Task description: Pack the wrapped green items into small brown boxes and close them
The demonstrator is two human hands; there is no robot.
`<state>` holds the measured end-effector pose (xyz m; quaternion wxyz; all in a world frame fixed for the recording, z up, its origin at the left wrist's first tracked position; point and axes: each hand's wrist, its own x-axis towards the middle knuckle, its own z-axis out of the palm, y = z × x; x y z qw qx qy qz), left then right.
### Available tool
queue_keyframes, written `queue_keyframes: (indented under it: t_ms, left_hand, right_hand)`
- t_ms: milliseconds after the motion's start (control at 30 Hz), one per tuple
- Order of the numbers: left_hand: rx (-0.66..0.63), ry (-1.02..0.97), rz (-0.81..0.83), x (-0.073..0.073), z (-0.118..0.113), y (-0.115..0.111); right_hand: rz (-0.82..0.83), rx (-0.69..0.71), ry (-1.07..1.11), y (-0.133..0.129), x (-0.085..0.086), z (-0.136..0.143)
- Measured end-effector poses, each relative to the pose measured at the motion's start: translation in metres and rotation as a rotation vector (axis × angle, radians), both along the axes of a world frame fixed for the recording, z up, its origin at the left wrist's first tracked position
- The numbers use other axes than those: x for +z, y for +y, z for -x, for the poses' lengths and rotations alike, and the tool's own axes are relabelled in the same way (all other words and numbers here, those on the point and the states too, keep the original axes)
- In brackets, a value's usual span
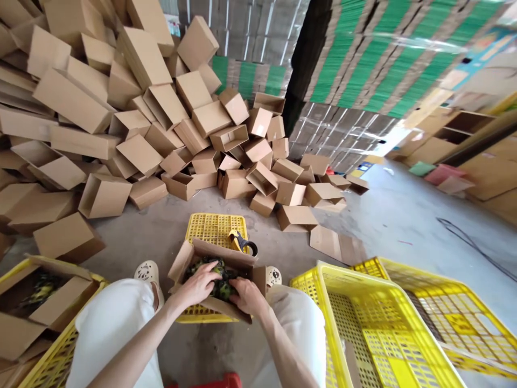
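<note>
An open cardboard box with raised flaps stands on an upturned yellow crate between my knees. Dark items with yellow-green patches lie inside it. Into the box from the left reaches my left hand, its fingers bent on top of these items. My right hand is at the right side of the box, fingertips down among the same items. Whether either hand grips any of them is hidden. A yellow and black tape dispenser rests on the crate behind the box.
A large heap of empty cardboard boxes fills the back left. Yellow crates stand at the right. Another yellow crate at the left holds an open box. Stacked flat cartons rise behind. Something red shows below.
</note>
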<state>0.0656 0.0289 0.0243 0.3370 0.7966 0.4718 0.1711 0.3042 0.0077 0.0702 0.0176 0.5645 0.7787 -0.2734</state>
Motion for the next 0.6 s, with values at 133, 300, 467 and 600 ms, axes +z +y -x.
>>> queue_keyframes:
  t_ms: [133, 300, 467, 600]
  left_hand:
    - [0.001, 0.242, 0.089, -0.002, -0.022, 0.006]
    - [0.126, 0.484, 0.064, -0.005, -0.022, 0.000]
    - [0.282, 0.550, -0.106, -0.007, 0.017, -0.014]
    - [0.373, 0.312, -0.433, 0.002, 0.060, -0.016]
  right_hand:
    - [-0.224, -0.197, 0.273, 0.005, 0.000, -0.030]
    - [-0.519, -0.258, 0.307, 0.000, -0.019, -0.036]
    - [-0.654, -0.271, 0.308, -0.001, -0.024, -0.030]
    - [-0.745, -0.482, 0.263, -0.005, -0.016, -0.050]
